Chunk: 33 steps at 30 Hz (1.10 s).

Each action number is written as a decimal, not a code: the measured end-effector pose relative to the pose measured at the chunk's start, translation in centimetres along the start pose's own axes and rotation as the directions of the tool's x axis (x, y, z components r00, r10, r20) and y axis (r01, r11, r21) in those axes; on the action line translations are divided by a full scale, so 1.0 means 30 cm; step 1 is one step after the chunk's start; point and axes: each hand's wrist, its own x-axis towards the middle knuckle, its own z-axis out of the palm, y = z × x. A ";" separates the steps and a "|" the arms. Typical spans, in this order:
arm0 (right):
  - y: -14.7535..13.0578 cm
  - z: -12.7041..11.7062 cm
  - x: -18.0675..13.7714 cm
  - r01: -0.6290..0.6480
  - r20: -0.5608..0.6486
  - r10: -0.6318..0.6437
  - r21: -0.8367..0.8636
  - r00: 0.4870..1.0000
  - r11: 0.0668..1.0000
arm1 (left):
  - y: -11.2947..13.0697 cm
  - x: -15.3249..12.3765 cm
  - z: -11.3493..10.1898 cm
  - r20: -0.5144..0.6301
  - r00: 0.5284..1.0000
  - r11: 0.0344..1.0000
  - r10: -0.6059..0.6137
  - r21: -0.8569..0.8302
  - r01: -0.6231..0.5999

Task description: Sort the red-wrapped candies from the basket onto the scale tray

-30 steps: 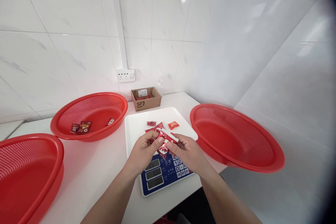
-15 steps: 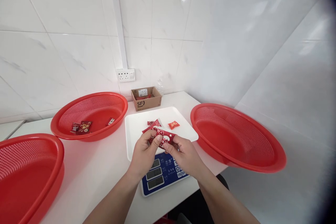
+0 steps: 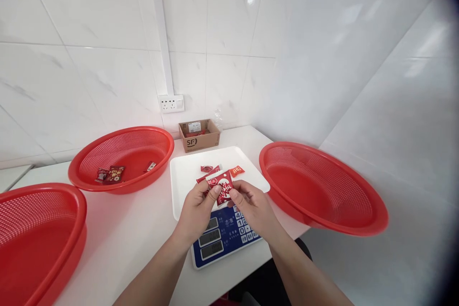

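My left hand (image 3: 196, 208) and my right hand (image 3: 251, 206) both pinch one red snack packet (image 3: 222, 186), holding it upright over the front of the white scale tray (image 3: 186, 172). Each hand grips a lower corner with thumb and forefinger. Behind the held packet, other small red packets (image 3: 207, 169) and an orange-red one (image 3: 236, 170) lie on the tray. The blue scale panel (image 3: 224, 236) with its displays and keypad shows below my hands.
Three red mesh baskets stand around the scale: one at the right (image 3: 322, 186), one at the back left (image 3: 124, 158) holding a few packets (image 3: 114, 174), one at the near left (image 3: 36, 239). A small cardboard box (image 3: 199, 136) sits by the wall under a socket (image 3: 171, 103).
The packet has been raised and turned from lying tilted low between my hands to standing face-on. Both hands shifted slightly up and away from the scale keypad.
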 end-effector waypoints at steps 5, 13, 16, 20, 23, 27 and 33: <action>-0.016 -0.007 -0.002 -0.009 0.027 0.009 -0.011 1.000 1.000 | 0.000 -0.002 -0.005 0.024 1.000 0.998 -0.014 -0.057 0.016; -0.030 -0.015 -0.013 -0.018 0.086 0.026 -0.089 0.996 0.996 | -0.013 -0.001 -0.006 0.064 0.998 0.985 -0.030 -0.170 0.040; -0.016 -0.014 -0.008 0.004 0.013 -0.003 -0.034 1.000 0.999 | -0.003 0.001 -0.004 0.025 1.000 0.992 -0.011 -0.126 0.014; -0.005 -0.025 -0.003 0.026 -0.059 -0.027 -0.028 0.998 0.999 | 0.020 0.001 -0.004 0.102 0.994 0.994 -0.035 -0.095 0.045; -0.006 -0.034 -0.004 0.038 -0.041 -0.040 -0.043 0.998 0.998 | 0.023 0.000 -0.009 0.110 0.993 0.999 -0.042 -0.011 0.044; -0.009 -0.033 -0.008 0.044 -0.030 -0.045 -0.036 0.999 0.998 | 0.013 -0.001 -0.012 0.114 0.993 0.998 -0.034 0.062 0.027; 0.001 -0.023 -0.009 0.076 -0.074 -0.084 -0.102 0.994 0.992 | 0.004 -0.005 -0.005 0.039 0.999 0.996 0.006 0.091 -0.010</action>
